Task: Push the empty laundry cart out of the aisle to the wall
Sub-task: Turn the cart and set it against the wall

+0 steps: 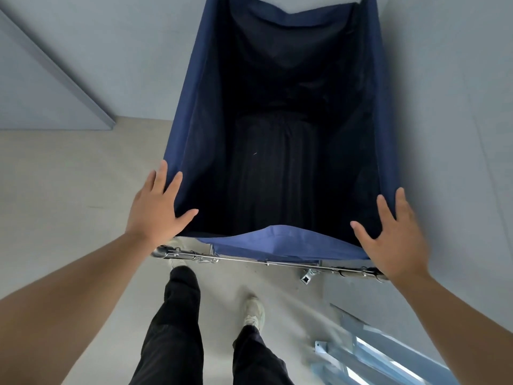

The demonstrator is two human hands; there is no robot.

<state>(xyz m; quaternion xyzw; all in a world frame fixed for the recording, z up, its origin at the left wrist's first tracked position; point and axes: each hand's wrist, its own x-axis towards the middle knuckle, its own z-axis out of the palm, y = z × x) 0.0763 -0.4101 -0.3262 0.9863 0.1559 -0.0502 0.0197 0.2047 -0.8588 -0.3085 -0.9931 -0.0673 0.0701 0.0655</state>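
Right now your left hand [158, 207] and right hand [394, 240] are both spread flat, fingers splayed, pressing the near corners of the laundry cart [277, 134], mid-frame; neither grips. Cart's blue liner is empty, its bottom dark. Wheels hidden; far rim cut off at top.

Bare forearms, black trousers [177, 329], pale off-white trainers [254, 312]

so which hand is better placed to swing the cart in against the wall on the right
Left, probably. The left hand lies open on the blue cart corner farthest from the wall. The right hand is on the wall-side corner, better suited to steadying.
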